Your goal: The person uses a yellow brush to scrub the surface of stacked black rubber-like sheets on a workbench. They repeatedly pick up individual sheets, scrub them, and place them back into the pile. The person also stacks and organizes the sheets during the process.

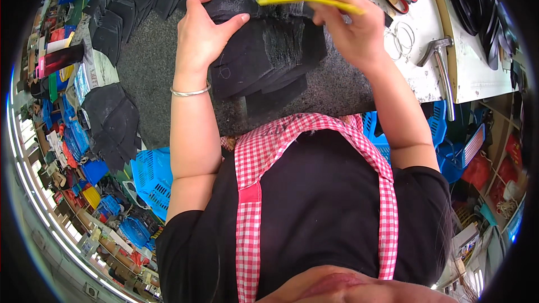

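Steadying: left hand fingers clamp the stack of black pieces, upper middle
Brushing: right hand fingers grip the yellow brush; light, even strokes seem best

hammer right of stacked pieces

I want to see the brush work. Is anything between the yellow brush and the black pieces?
Nothing visible. The right hand holds the yellow brush just above the black pieces, which the left hand steadies.
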Demonstrator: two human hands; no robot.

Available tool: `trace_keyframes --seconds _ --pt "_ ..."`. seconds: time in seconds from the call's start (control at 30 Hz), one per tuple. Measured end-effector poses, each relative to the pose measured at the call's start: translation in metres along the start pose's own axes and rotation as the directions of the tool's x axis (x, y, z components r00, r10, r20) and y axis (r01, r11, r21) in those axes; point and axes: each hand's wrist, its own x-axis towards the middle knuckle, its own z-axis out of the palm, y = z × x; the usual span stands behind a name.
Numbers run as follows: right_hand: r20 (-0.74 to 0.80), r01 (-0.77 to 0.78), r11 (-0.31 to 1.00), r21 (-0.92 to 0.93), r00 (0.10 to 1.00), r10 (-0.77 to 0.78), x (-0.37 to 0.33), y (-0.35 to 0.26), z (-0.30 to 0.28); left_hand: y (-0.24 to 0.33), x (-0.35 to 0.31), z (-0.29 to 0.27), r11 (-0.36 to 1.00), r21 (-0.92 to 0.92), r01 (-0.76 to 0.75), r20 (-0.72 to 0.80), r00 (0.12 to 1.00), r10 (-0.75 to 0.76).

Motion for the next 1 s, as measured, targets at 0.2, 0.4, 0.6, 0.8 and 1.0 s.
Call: trace_keyframes --seconds 0.2,0.4,0.6,0.8,1.0 --pt "0.499 0.446 0.874 -0.194 0.812 -0.304 -0.034 0.000 -0.002 -0.007 -0.003 0.008 1.000 -0.004 -0.023 -0.047 0.999 0.023" --pt "0.108 -0.087 0.964 -0.252 0.987 0.118 0.002 0.000 -0.002 -0.017 0.002 0.015 0.993 -0.117 -0.020 -0.021 1.000 0.018" --pt "-0.234 -0.296 0.925 -0.240 0.942 0.241 0.038 0.003 -0.018 -0.040 0.007 0.027 0.677 -0.726 0.118 0.195 0.980 0.039" --pt "-0.101 -0.316 0.884 -0.344 0.949 0.300 0.009 0.027 -0.025 -0.051 -0.010 0.015 0.288 -0.948 0.132 0.158 0.985 0.069" --pt "-0.253 -0.453 0.884 0.113 0.847 0.467 0.001 0.025 -0.047 -0.116 0.030 -0.073 0.106 -0.994 0.005 0.015 0.995 0.098"
